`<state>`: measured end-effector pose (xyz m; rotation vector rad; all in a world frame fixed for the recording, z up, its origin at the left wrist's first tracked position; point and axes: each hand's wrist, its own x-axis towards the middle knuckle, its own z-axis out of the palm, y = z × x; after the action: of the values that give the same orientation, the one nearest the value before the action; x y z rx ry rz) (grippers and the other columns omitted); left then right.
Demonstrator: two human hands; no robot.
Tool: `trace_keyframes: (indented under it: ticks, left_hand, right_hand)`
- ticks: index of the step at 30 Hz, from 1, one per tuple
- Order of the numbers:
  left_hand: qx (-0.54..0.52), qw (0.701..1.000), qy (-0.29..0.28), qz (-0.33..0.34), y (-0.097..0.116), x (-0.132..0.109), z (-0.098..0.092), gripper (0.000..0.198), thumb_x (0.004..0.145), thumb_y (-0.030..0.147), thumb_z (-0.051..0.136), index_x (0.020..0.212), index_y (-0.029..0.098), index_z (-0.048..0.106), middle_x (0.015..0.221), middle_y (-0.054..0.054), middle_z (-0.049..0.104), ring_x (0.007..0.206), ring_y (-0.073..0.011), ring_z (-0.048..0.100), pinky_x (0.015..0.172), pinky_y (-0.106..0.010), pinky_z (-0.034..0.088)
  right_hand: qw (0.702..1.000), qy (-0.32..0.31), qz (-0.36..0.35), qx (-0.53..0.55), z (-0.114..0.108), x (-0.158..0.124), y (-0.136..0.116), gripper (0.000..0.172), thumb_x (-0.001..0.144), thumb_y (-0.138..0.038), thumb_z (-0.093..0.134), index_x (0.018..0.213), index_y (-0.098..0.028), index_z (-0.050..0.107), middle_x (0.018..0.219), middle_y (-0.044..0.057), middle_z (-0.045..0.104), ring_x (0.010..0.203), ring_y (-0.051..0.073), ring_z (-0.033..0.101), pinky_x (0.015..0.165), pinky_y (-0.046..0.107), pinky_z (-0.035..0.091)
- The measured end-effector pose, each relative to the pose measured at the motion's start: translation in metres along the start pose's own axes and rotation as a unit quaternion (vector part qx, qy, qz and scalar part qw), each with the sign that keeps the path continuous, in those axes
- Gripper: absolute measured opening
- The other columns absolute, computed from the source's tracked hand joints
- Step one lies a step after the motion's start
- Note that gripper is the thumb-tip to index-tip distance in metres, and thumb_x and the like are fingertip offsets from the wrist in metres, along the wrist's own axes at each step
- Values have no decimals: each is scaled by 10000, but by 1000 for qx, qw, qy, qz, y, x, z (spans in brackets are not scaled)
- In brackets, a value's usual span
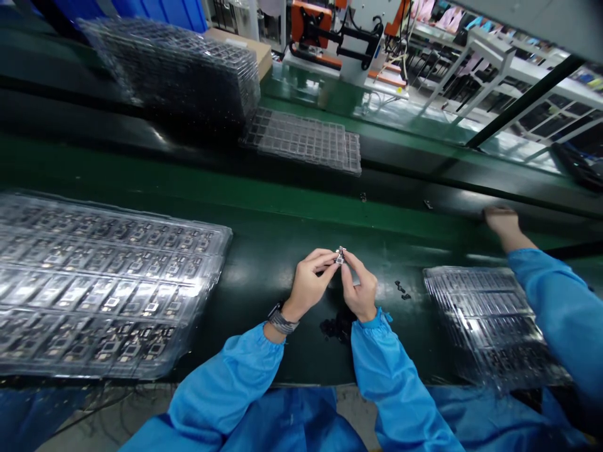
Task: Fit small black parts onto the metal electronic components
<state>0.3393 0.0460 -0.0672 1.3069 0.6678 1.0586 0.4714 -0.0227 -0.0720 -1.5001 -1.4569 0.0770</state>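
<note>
Small circuit part (pixel 340 258) is between the fingertips of left hand (pixel 311 279) and right hand (pixel 360 292), both pinching it, so I judge this piece not yet finished. Dark pieces (pixel 335 328) lie loose at six o'clock, few black bits (pixel 402 290) at four. Further, at nine o'clock, wide tray (pixel 225 242) already holds many similar-looking parts (pixel 112 304); how many are left, I cannot tell.

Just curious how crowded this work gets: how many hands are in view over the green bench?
3: the person's left hand and right hand, both holding a small electronic part mid-bench, and a co-worker's hand, blurred, farther right. Others may be hidden.
</note>
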Motion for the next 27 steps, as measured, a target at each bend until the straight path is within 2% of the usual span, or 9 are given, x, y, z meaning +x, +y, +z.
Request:
trace_keyframes:
  ticks: [5,11,17,23,27]
  left_hand:
    - [-26,1000,1,-8,-1,0,1,269,917,357,770,1104,170,818,1147,-102,730,989,-207,760,906,-316,659]
    - [-125,991,2,-51,0,1,2,340,836,369,857,1084,141,815,1178,-117,726,978,-230,773,892,-355,678]
    - [-155,986,1,-66,2,2,1,365,798,389,889,1062,147,817,1176,-115,736,983,-247,781,883,-370,684]
    - [-160,984,1,-84,7,5,-3,377,805,408,881,1070,150,810,1176,-116,758,1017,-267,780,855,-364,691]
    - [-156,985,1,-77,6,5,-3,376,787,403,897,1045,142,814,1158,-114,752,974,-249,784,858,-356,688]
  right_hand:
    - [1000,-8,2,30,-1,1,-1,358,1053,-235,569,1395,-199,668,1328,137,752,1197,273,749,1030,415,634]
    - [998,-2,22,59,-1,0,-4,500,1057,-261,563,1552,-197,524,1340,142,745,1210,273,743,1035,439,631]
    - [1000,-6,4,31,0,-4,2,482,1061,-277,549,1535,-193,568,1394,149,713,1233,295,730,1048,449,626]
    - [1000,-22,-10,4,2,-4,1,623,1068,-299,540,1661,-220,363,1443,145,681,1230,278,730,1035,447,631]
    - [1000,-15,-13,17,1,-3,2,523,1055,-291,569,1570,-218,516,1416,142,699,1217,286,734,1038,455,627]
